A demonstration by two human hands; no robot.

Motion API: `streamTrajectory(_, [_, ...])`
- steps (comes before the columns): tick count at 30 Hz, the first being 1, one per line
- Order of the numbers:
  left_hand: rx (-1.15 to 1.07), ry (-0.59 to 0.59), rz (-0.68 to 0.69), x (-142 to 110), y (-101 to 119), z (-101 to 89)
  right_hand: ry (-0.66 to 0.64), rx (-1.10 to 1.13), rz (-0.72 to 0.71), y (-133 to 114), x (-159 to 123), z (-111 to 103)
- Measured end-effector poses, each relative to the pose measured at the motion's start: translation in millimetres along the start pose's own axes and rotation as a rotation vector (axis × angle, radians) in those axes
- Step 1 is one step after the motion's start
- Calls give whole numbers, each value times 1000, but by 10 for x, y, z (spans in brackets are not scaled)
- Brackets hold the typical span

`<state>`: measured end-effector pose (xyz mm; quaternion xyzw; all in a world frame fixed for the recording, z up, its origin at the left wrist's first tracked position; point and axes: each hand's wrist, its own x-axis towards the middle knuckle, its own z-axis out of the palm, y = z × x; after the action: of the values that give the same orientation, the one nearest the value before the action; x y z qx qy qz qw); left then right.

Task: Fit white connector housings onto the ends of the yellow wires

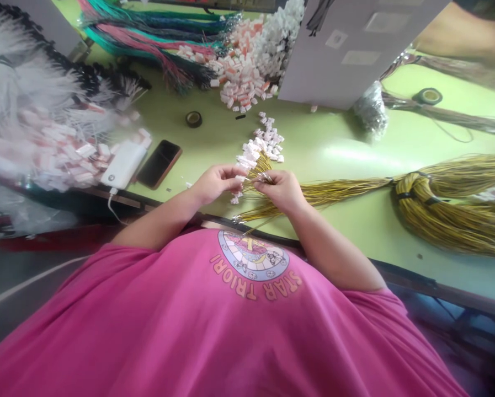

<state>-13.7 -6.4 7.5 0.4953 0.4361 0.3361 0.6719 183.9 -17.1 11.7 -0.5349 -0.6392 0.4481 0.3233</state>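
Note:
My left hand (219,183) is closed in a pinch on a small white plastic connector (241,179) at the near side of the table. Facing it, my right hand (281,188) grips several yellow wires (265,161) near their metal-tipped ends. Just beyond my hands lies a loose heap of white connectors (267,138), some of which seem to sit on wire ends. The yellow wire bundle (346,189) runs rightward from under my right hand. More bare metal tips (238,219) rest at the table's front edge.
A phone (159,164) and a white power bank (124,165) with a cable lie left. Tape rolls (193,119), connector piles (247,82) and coloured wires (148,33) are farther back. A grey panel (334,60) stands upright; another person's arm (466,36) shows behind it. Coiled yellow wires (416,204) lie right.

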Motion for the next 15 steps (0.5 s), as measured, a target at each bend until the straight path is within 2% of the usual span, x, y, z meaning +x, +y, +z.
streamTrajectory(3, [-20,-15,-50,3,9,14,17,-89,1,-10,-3,5])
streamTrajectory(7, [-48,-58,-87,11,0,23,25,-94,-5,-28,-13,16])
streamTrajectory(12, [13,-53,-15,18,15,42,-5,-40,-5,-46,-21,17])
streamTrajectory(15, [-25,-42,-11,39,10,40,-2,-25,-1,-59,-22,12])
